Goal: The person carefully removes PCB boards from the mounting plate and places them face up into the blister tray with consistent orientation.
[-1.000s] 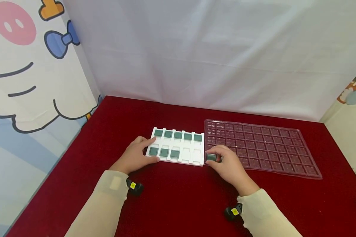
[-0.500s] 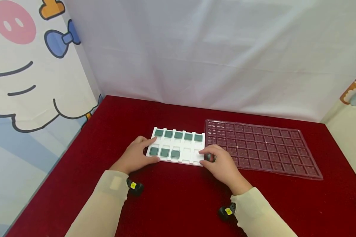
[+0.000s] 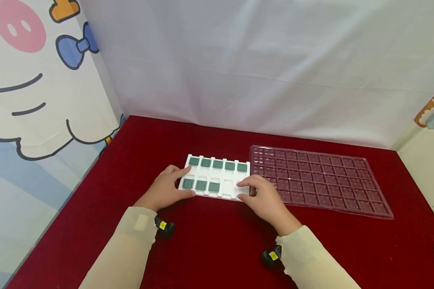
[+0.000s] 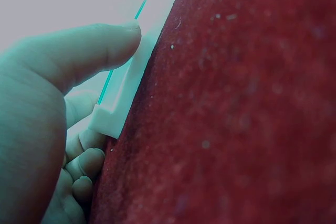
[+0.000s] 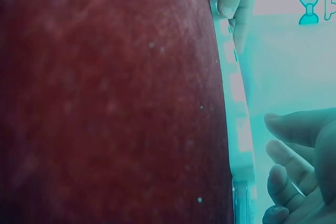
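Note:
A white tray (image 3: 217,175) lies on the red cloth, with small square green chips (image 3: 214,187) in several pockets; its near row has bare pockets toward the right. My left hand (image 3: 166,188) holds the tray's left end, thumb along the near edge. In the left wrist view, the thumb (image 4: 105,51) presses that edge. My right hand (image 3: 265,196) is over the tray's right end, thumb and index tips apart. In the right wrist view, no chip shows between the fingers (image 5: 283,182). A dark patch behind the right fingers is mostly hidden, so I cannot tell what it is.
Right of the white tray lies a clear plastic tray (image 3: 322,180) with a grid of cells, its near left corner covered by my right hand. Red cloth (image 3: 209,245) covers the table. A white curtain (image 3: 238,72) hangs behind, and a cartoon-printed panel (image 3: 39,92) stands left.
My right hand has moved left, from the clear tray's near left corner to over the white tray's right end. The left hand and both trays stay in place.

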`<state>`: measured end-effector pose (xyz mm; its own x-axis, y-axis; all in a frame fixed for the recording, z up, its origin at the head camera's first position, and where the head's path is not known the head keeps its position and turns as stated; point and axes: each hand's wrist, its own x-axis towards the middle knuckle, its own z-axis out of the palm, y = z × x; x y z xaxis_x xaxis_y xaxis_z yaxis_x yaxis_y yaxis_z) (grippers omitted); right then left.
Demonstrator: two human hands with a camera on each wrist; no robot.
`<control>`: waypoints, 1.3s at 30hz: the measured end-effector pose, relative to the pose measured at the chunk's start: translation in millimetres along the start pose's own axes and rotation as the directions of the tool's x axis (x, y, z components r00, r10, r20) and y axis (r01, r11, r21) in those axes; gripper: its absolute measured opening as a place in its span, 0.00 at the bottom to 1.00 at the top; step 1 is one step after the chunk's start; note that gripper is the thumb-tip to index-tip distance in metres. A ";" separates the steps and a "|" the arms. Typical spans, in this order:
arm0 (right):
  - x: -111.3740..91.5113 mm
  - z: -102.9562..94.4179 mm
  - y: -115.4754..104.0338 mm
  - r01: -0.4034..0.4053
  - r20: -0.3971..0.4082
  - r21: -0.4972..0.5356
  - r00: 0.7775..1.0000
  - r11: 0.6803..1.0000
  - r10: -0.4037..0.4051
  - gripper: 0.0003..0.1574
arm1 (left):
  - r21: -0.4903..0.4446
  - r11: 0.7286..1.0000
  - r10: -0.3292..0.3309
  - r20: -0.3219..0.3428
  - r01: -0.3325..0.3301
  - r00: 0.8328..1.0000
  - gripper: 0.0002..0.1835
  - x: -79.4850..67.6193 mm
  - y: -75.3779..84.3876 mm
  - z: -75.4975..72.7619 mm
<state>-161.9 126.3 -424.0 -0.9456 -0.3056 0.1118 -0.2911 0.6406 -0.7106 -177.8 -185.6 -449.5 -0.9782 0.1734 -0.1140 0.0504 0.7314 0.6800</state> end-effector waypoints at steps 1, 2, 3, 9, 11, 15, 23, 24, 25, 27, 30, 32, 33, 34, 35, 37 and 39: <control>0.5 0.8 -0.4 0.001 0.003 0.001 1.000 1.000 -0.001 0.15 | 0.001 1.000 0.000 0.000 0.000 1.000 0.48 -0.1 -0.1 -0.1; 1.0 1.6 -0.9 0.004 0.004 0.000 1.000 1.000 -0.004 0.15 | 0.001 1.000 0.000 0.001 0.000 1.000 0.48 -0.1 -0.3 -0.2; 1.4 2.4 -1.7 0.007 0.005 -0.001 1.000 1.000 -0.007 0.15 | 0.000 1.000 0.001 0.001 -0.001 1.000 0.48 -0.1 -0.3 -0.3; 3.1 7.1 -6.4 0.002 0.015 -0.019 1.000 1.000 -0.002 0.14 | -0.005 1.000 0.002 0.001 -0.002 1.000 0.48 -0.7 -0.5 -1.0; 3.2 8.1 -7.4 0.000 0.018 -0.017 1.000 1.000 0.000 0.15 | -0.006 1.000 0.001 0.003 -0.001 1.000 0.48 -0.6 -0.1 -0.9; 3.6 11.0 -7.8 0.009 0.014 0.000 1.000 1.000 -0.009 0.15 | -0.003 1.000 0.003 0.001 -0.003 1.000 0.48 -0.3 -0.3 -0.5; 7.7 18.8 -10.0 0.051 -0.001 0.018 0.999 0.999 -0.051 0.14 | 0.002 1.000 0.010 -0.005 -0.010 1.000 0.48 -0.3 -0.3 -0.7; 8.1 19.6 -10.8 0.058 -0.003 0.017 0.998 0.998 -0.058 0.14 | 0.000 1.000 0.010 -0.005 -0.010 1.000 0.48 -0.4 -0.2 -0.6; 8.4 20.3 -11.6 0.060 -0.003 0.015 0.998 0.998 -0.060 0.14 | -0.002 1.000 0.010 -0.004 -0.010 1.000 0.48 -0.4 -0.2 -0.5; 9.3 22.0 -12.7 0.070 -0.002 0.015 0.998 0.997 -0.070 0.14 | -0.005 1.000 0.006 -0.002 -0.006 1.000 0.48 -0.6 -0.5 -0.3; 10.8 24.0 -13.5 0.072 0.001 0.011 0.997 0.997 -0.072 0.14 | -0.008 1.000 0.003 -0.001 -0.003 1.000 0.48 -0.4 -1.2 0.0; 11.5 24.8 -13.9 0.070 0.004 0.015 0.998 0.997 -0.070 0.13 | -0.008 1.000 0.002 0.001 -0.002 1.000 0.48 -0.1 -1.6 0.2; 11.9 25.3 -14.0 0.067 0.006 0.015 0.998 0.998 -0.067 0.13 | -0.007 1.000 0.002 0.001 -0.002 1.000 0.48 0.0 -1.7 0.3; 12.3 25.7 -13.9 0.066 0.007 0.015 0.998 0.998 -0.066 0.13 | -0.006 1.000 0.002 0.002 -0.002 1.000 0.48 0.1 -1.7 0.4; 12.6 26.1 -14.0 0.065 0.008 0.015 0.998 0.998 -0.065 0.13 | -0.004 1.000 0.002 0.002 -0.002 1.000 0.48 0.3 -1.7 0.4; 13.1 26.7 -14.6 0.065 0.009 0.016 0.998 0.998 -0.065 0.13 | -0.001 1.000 0.003 0.003 -0.003 1.000 0.48 0.4 -1.7 0.5; 13.5 27.4 -15.3 0.063 0.010 0.015 0.998 0.998 -0.063 0.13 | 0.000 1.000 0.004 0.002 -0.004 1.000 0.48 0.5 -1.3 0.6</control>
<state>-166.2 93.1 -430.7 -0.9237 -0.3527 0.1494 -0.3479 0.6093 -0.7126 -178.3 -186.0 -450.9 -0.9776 0.1776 -0.1133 0.0539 0.7309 0.6804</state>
